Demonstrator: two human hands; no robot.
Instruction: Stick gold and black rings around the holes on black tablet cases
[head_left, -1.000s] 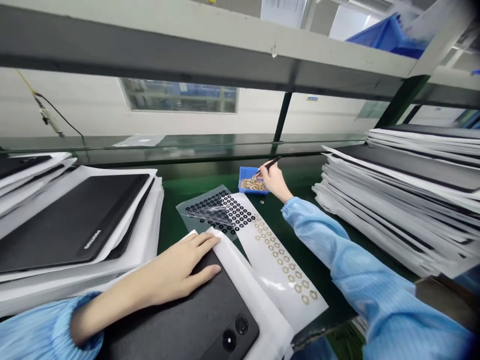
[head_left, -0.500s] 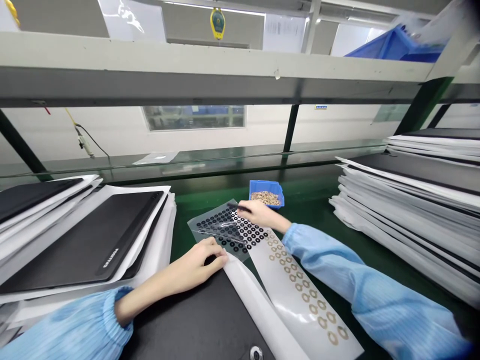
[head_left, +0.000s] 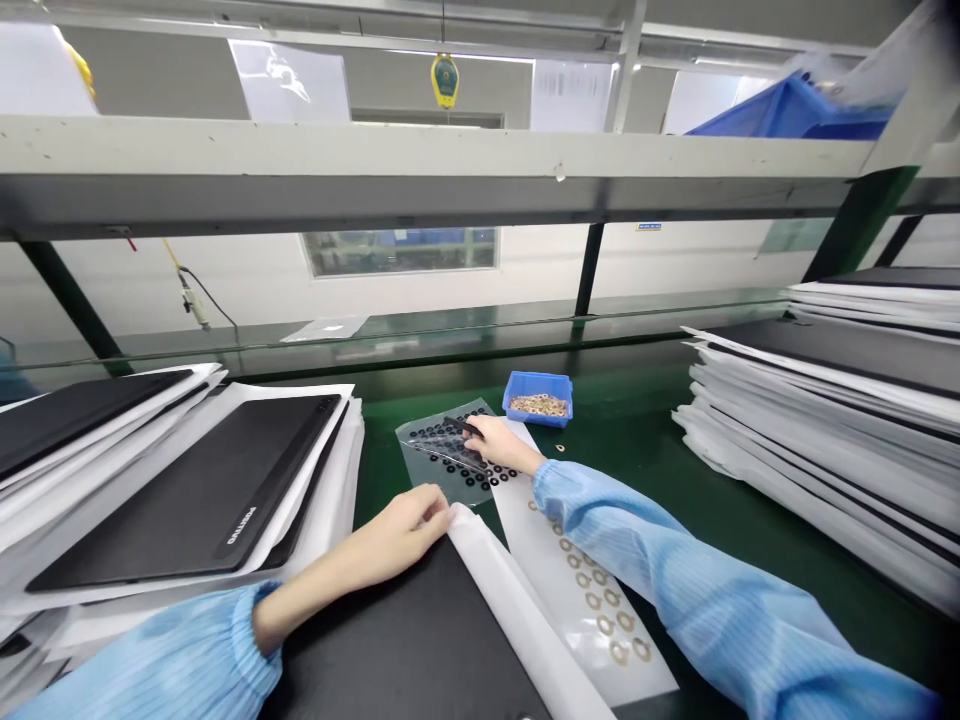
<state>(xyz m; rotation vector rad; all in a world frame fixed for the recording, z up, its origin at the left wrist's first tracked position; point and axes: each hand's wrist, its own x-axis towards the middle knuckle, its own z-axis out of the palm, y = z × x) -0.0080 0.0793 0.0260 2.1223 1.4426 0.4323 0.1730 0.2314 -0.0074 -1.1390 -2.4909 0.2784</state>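
My left hand (head_left: 409, 530) is closed at the far corner of a black laptop cover panel (head_left: 405, 640), its fingertips pinching the folded-back corner of a white wrapping sheet (head_left: 517, 610). My right hand (head_left: 501, 443) grips slim black tweezers (head_left: 463, 427), pointing left over a clear sheet of black ring stickers (head_left: 442, 480). Under my right wrist runs a pale backing strip (head_left: 555, 600) with rows of tan rings on its near part. The tweezers' tips are too small to tell whether they hold a ring.
A blue tray (head_left: 538, 385) of small tan rings stands behind my right hand, with one loose ring (head_left: 560, 448) nearby. Wrapped black panels are stacked at left (head_left: 187, 480) and right (head_left: 810, 440). A shelf (head_left: 450, 155) crosses overhead.
My right hand and forearm have shifted left across the ring sheets, tweezers still held. The view has tilted slightly upward. My left hand keeps its place at the panel's corner.
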